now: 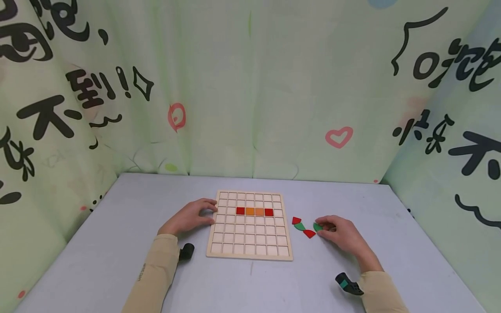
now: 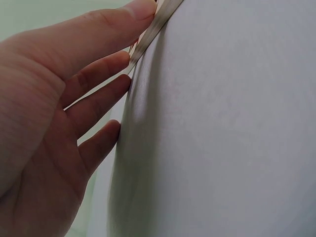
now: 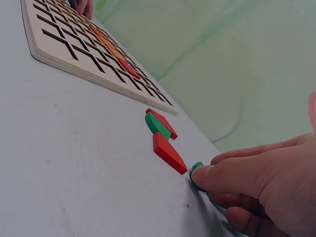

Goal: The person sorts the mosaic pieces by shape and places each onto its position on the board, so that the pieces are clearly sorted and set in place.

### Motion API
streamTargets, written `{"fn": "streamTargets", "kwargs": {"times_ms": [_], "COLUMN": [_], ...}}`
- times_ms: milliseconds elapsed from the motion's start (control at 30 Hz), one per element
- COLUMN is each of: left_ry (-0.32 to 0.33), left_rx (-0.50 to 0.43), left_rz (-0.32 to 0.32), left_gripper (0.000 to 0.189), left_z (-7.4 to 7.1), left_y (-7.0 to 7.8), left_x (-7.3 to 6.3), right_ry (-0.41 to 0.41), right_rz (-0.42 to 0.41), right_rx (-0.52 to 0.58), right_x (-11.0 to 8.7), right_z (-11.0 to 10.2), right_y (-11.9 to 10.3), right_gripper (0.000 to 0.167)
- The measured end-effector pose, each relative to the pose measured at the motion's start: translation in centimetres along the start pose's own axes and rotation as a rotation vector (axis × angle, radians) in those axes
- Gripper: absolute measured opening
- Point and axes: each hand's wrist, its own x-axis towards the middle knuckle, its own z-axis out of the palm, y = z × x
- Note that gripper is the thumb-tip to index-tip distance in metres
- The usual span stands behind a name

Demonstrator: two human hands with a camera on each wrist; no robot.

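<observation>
The white table has its back edge running along the foot of the pale green cloth. The wooden board lies flat near that back edge, about halfway between the table's left and right edges. A wide stretch of table top reaches from the board's front edge toward the person, and there is more room out past each arm to the table's side edges. The strip behind the board is thin.

The left hand is at the board's left edge. Its fingers and thumb are spread a little and fairly straight, with tips touching the wood and nothing pinched.

The right hand is past the board's right edge. Its thumb and finger are nearly closed and pinch a green piece. It is hard to tell if that piece touches the table.

Between this hand and the board, three small pieces lie in a slanting line: a red piece nearest the board, a round-sided green one, then another red one.

On the board, a red square, two orange squares and one more red square sit side by side, in the third row from its back edge.
</observation>
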Motion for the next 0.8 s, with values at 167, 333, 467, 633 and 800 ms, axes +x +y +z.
{"fn": "streamTargets", "kwargs": {"times_ms": [167,333,467,633,800], "left_ry": [0.005,0.003,0.002,0.004,0.002], "left_rx": [0.007,0.017,0.017,0.017,0.016], "left_rz": [0.004,0.007,0.012,0.013,0.005], "left_gripper": [0.032,0.032,0.032,0.032,0.032], "left_z": [0.07,0.08,0.08,0.10,0.08], "left_y": [-0.06,-0.15,-0.13,-0.13,-0.12], "left_x": [0.02,0.01,-0.02,-0.05,-0.02], "right_ry": [0.021,0.032,0.046,0.048,0.052], "right_rz": [0.023,0.002,-0.025,-0.025,-0.046], "right_rx": [0.021,-0.001,-0.010,-0.015,-0.017], "right_x": [0.11,0.04,0.04,0.09,0.18], "right_z": [0.19,0.29,0.31,0.40,0.49], "right_y": [0.12,0.26,0.32,0.27,0.16], "right_gripper": [0.035,0.031,0.028,0.029,0.029]}}
